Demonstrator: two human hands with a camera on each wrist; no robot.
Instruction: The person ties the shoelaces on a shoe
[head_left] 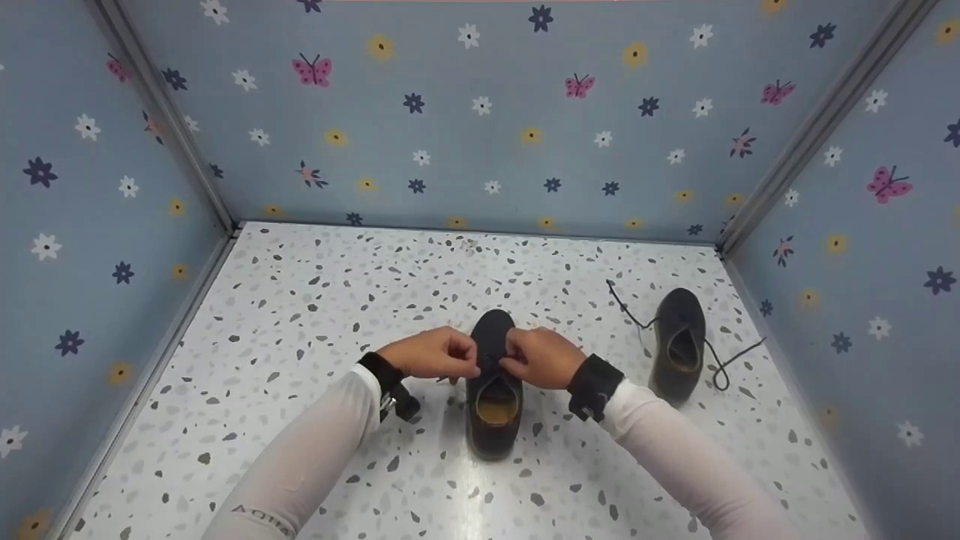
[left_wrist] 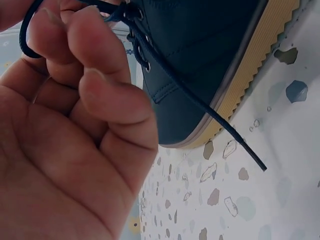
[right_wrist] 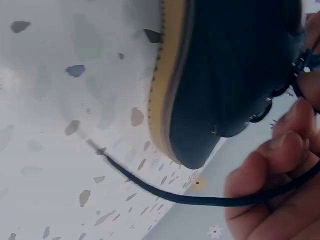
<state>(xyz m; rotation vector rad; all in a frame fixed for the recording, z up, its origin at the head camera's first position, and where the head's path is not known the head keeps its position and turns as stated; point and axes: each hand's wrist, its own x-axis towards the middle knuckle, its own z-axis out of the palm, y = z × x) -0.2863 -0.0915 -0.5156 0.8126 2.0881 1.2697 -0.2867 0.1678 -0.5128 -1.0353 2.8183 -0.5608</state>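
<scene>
- The shoe point(head_left: 492, 333) stands on the speckled surface point(head_left: 360, 289), between left grip point(head_left: 429, 354) and right grip point(head_left: 546, 358) (two bare hands).
- Both grips pinch its lace point(left_wrist: 207, 108), fingers curled.
- The lace is probably light and soft; it is best held near its crossing point(left_wrist: 127, 14).
- I count two shoes: the other shoe point(head_left: 681, 309) stands at the right.

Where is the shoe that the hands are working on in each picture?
Head: the shoe sits low in the middle, between the left hand and right hand.
Left wrist: the shoe is upper right of centre, cut off by the top edge.
Right wrist: likewise upper right of centre.
Shared landmark: the speckled floor.
</scene>
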